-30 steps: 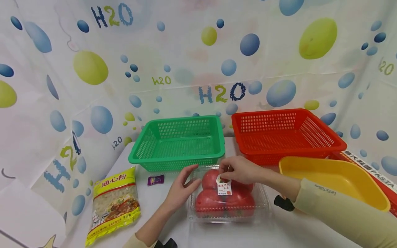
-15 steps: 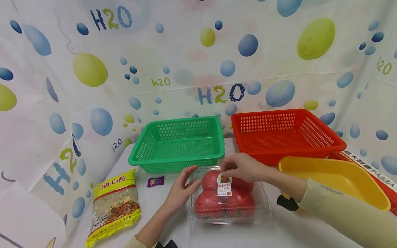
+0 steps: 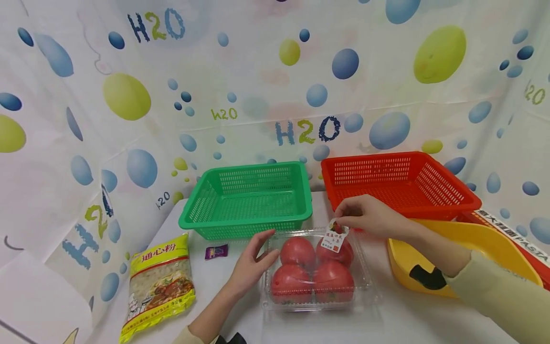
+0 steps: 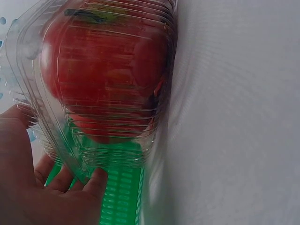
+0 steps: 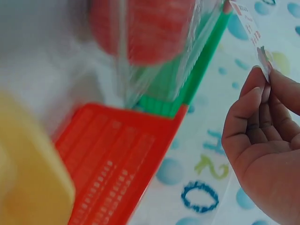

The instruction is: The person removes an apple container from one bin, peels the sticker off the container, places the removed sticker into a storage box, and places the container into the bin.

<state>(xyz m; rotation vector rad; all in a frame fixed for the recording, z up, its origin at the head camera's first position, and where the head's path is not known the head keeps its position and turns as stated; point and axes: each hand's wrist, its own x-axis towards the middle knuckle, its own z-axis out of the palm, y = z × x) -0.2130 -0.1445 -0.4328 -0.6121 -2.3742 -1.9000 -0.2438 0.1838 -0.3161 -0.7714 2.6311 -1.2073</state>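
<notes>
**Label pinched, box steadied**

My right hand pinches the paper label between thumb and fingertips, above the clear tomato box (four tomatoes inside) on the white table. My left hand, fingers straight, rests against the box's left wall, before the green basket.

Left hand reaches toward one o'clock, fingers straight and spread, thumb raised. Right hand, its forearm in a pale sleeve, extends toward ten o'clock, fingertips pinched together, held raised.
</notes>
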